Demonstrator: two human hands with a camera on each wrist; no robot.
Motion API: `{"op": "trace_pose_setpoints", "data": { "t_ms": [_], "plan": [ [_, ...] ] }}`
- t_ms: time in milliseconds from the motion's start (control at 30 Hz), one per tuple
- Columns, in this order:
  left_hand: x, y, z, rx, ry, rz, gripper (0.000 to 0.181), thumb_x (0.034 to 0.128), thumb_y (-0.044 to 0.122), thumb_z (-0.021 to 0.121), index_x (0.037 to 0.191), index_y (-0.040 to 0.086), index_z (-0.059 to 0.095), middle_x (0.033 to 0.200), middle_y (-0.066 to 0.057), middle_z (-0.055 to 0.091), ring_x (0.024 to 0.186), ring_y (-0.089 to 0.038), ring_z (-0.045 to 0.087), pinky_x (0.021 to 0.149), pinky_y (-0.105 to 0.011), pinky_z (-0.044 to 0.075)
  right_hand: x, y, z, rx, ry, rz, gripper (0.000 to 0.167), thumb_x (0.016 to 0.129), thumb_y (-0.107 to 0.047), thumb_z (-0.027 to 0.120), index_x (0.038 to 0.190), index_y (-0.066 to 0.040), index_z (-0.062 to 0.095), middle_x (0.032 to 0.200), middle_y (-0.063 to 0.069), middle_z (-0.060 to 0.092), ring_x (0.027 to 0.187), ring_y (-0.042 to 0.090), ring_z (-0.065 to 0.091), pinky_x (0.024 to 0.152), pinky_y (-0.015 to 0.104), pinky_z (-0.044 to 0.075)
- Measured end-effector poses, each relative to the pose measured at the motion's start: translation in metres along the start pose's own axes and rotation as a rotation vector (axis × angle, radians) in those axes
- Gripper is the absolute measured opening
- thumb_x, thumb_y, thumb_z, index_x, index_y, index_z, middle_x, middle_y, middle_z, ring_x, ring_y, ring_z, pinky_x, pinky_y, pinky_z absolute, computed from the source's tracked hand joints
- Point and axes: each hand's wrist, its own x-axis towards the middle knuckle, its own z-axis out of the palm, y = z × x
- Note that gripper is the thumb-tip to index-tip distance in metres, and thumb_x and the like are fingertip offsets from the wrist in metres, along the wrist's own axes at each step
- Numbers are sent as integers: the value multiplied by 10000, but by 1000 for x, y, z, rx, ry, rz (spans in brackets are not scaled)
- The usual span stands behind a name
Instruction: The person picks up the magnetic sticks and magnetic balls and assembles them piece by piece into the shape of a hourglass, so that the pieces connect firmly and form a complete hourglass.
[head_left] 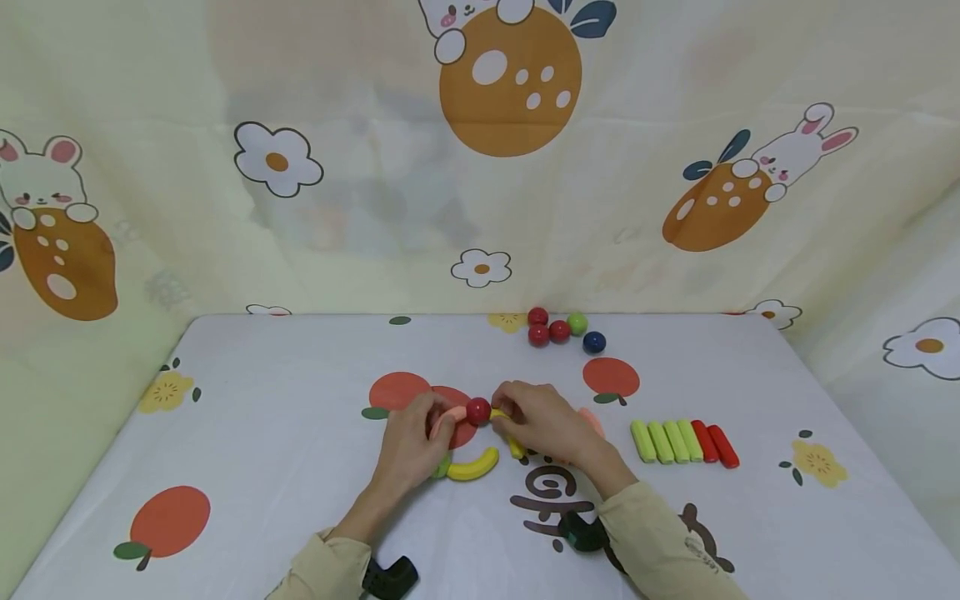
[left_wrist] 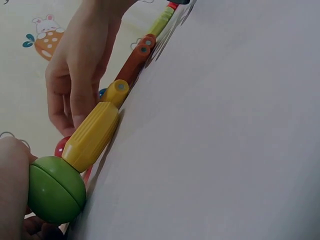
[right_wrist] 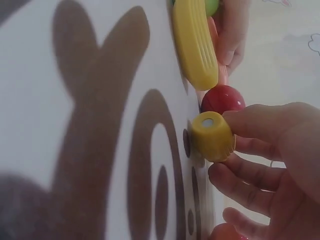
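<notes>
Fruit-print tabletop (head_left: pixel 262 467) | left hand (head_left: pixel 412 442) pinches pink rod (head_left: pixel 453 413) | right hand (head_left: pixel 551 425) pinches yellow piece (right_wrist: pixel 215 140) | red ball (head_left: pixel 478 411) between hands

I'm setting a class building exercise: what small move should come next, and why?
The right hand should probably press its yellow piece against the red ball: it pinches that piece beside the ball, while the left hand holds the pink piece.

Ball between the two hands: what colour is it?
The ball is red, showing best in the head view.
</notes>
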Motion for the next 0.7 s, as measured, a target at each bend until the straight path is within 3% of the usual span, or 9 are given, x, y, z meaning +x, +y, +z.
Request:
{"op": "trace_pose_setpoints", "data": {
  "t_ms": [133,267,367,500,600,700],
  "plan": [
    [-1,0,0,1,4,1,117,872,213,652,961,140,634,646,50,489,541,-67,433,478,-183,356,-3,-2,-3,-44,0,24,226,864,-321,673,1045,-201,610,719,-78,554,574,95,522,501,237,444],
    [-2,1,-1,8,38,24,136,876,233,651,987,158,630,830,42,541,707,-75,489,588,-208,443,-8,-3,-8,-94,-52,76,233,854,-337,680,1034,-206,610,693,-72,554,545,119,512,461,255,421],
    [-1,1,-2,37,96,123,113,858,219,665,954,166,642,889,39,555,805,-82,497,681,-245,461,-11,-4,-9,-110,-81,96,230,848,-329,688,1025,-205,609,674,-67,553,565,128,509,484,257,410],
    [-1,3,-4,107,129,338,97,826,249,690,888,180,665,863,63,590,820,-88,495,756,-290,395,-11,-3,-7,-112,-74,94,218,860,-326,672,1024,-202,602,660,-68,548,548,132,505,475,257,391],
    [-3,4,-4,165,74,451,100,815,302,692,857,214,668,853,94,606,808,-74,485,757,-292,341,-11,-2,-6,-104,-66,94,214,865,-323,663,1026,-199,597,661,-66,545,528,134,500,453,256,381],
    [-5,4,-3,215,-11,494,120,806,366,694,829,251,669,848,117,601,827,-56,462,770,-287,318,-10,-2,-5,-93,-63,92,207,867,-314,660,1022,-193,596,660,-61,543,513,138,496,436,252,369]
  ]
}}
